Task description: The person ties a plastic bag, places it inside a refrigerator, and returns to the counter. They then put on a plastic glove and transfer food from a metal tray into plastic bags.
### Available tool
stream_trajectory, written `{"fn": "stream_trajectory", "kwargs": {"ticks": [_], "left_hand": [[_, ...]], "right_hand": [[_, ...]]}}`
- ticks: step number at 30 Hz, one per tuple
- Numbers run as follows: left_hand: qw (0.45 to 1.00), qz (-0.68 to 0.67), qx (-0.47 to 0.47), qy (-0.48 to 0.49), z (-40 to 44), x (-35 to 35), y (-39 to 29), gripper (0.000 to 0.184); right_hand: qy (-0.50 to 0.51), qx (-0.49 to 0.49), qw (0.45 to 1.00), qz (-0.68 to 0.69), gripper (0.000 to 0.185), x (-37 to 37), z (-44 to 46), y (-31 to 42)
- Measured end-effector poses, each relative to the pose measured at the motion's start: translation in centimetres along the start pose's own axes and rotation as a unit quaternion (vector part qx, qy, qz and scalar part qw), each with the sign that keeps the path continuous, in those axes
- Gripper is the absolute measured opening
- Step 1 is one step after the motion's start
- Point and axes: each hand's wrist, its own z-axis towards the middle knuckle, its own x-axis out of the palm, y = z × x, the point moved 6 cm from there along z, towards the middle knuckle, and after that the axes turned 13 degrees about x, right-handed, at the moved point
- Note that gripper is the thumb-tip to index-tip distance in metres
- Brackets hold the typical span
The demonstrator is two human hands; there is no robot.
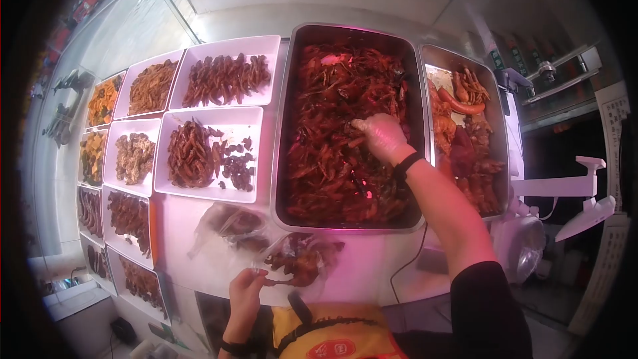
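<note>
My right hand [382, 136], in a clear plastic glove, reaches into a large deep metal tray [282, 159] heaped with dark red-brown braised meat pieces [332, 113]. Its fingers are closed on a small piece whose kind I cannot make out. Low in the view, my left hand [246, 289] pinches the edge of a clear plastic bag [271, 252]. Brown cooked meat [299, 259] shows in or under that bag. Another clear bag [229, 223] with dark pieces lies beside it on the white counter.
Several white trays [258, 134] of cooked meats and snacks stand on the left. A narrower metal tray [503, 179] on the right holds sausage and meat pieces. Right of that are a white scale-like device [558, 188] and a cable [402, 269] on the counter.
</note>
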Motion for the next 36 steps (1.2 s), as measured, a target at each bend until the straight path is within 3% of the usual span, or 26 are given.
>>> {"fn": "stream_trajectory", "kwargs": {"ticks": [2,4,6,8,10,11,12,14,15,17,20,21,22,24,25,27,28,30,32,33,34,36], "left_hand": [[1.0,0.016,0.006,-0.004,0.1,-0.1,-0.3,0.014],[1.0,0.005,-0.003,-0.015,-0.2,0.0,-0.5,0.014],[1.0,0.017,0.001,-0.012,-0.3,-0.1,-0.9,0.014],[1.0,0.009,0.005,-0.014,-0.3,-0.1,-0.8,0.015],[1.0,0.006,0.003,-0.011,-0.2,-0.3,-0.2,0.014],[1.0,0.006,0.008,-0.006,-0.1,-0.4,-0.1,0.014],[1.0,0.005,0.006,-0.009,0.1,-0.4,0.2,0.014],[1.0,-0.012,-0.025,-0.011,0.0,-0.3,0.6,0.015],[0.998,-0.035,-0.046,0.0,0.1,0.2,0.0,0.014],[0.995,-0.057,-0.074,0.026,-0.1,1.7,-2.4,0.016],[0.985,-0.094,-0.099,0.102,-1.1,5.4,-5.7,0.021],[0.977,-0.108,-0.094,0.158,-1.2,6.9,-6.5,0.024],[0.977,-0.105,-0.092,0.161,-1.2,7.6,-6.7,0.024],[0.962,-0.155,-0.091,0.204,-1.4,9.4,-7.4,0.029],[0.962,-0.152,-0.089,0.207,-1.1,9.8,-7.4,0.029],[0.962,-0.157,-0.053,0.215,-0.7,10.2,-7.2,0.029],[0.963,-0.153,-0.051,0.214,-0.3,10.0,-6.2,0.029],[0.988,-0.115,-0.046,0.097,1.6,7.9,-4.0,0.027],[0.988,-0.11,-0.061,0.09,1.4,7.5,-3.3,0.023],[0.987,-0.112,-0.065,0.093,1.1,7.5,-3.2,0.022],[0.986,-0.114,-0.067,0.096,0.9,7.4,-3.1,0.021],[0.99,-0.099,-0.056,0.083,1.0,6.8,-2.6,0.021]], "right_hand": [[-0.037,-0.003,0.998,-0.044,0.019,1.0,1.4,0.7],[0.008,0.029,0.996,-0.085,0.02,2.3,2.6,0.6],[0.091,0.047,0.969,-0.224,0.023,3.1,2.7,0.5],[0.113,0.062,0.967,-0.22,0.031,3.0,2.3,0.2],[0.027,0.162,0.986,0.016,0.034,1.5,1.6,-1.8],[0.054,0.202,0.951,0.227,0.03,1.7,1.1,-2.9],[0.078,0.234,0.87,0.426,0.026,1.8,0.6,-3.7],[0.172,0.305,0.714,0.606,0.018,2.3,-1.4,-4.8],[0.176,0.309,0.711,0.606,0.018,2.2,-2.4,-5.1],[0.204,0.303,0.592,0.718,0.009,2.0,-3.6,-5.1],[0.167,0.275,0.591,0.74,0.011,0.5,-5.4,-4.9],[0.165,0.295,0.562,0.755,0.013,0.3,-5.9,-4.7],[0.161,0.294,0.56,0.758,0.013,-0.7,-6.5,-3.8],[0.166,0.336,0.504,0.778,0.014,-1.9,-7.9,-2.2],[0.161,0.335,0.504,0.78,0.014,-1.8,-8.2,-2.4],[0.2,0.193,0.753,0.596,0.012,-2.4,-7.9,-1.0],[0.164,0.19,0.705,0.664,0.015,-2.0,-8.1,0.6],[0.17,0.089,0.879,0.436,0.021,-0.6,-7.2,2.6],[0.088,-0.011,0.972,0.219,0.023,1.6,-6.1,4.5],[0.156,0.019,0.97,0.186,0.023,1.9,-6.1,5.9],[0.158,0.014,0.969,0.189,0.023,0.9,-6.0,7.2],[0.276,-0.082,0.951,-0.114,0.026,1.5,-6.1,9.3]]}}
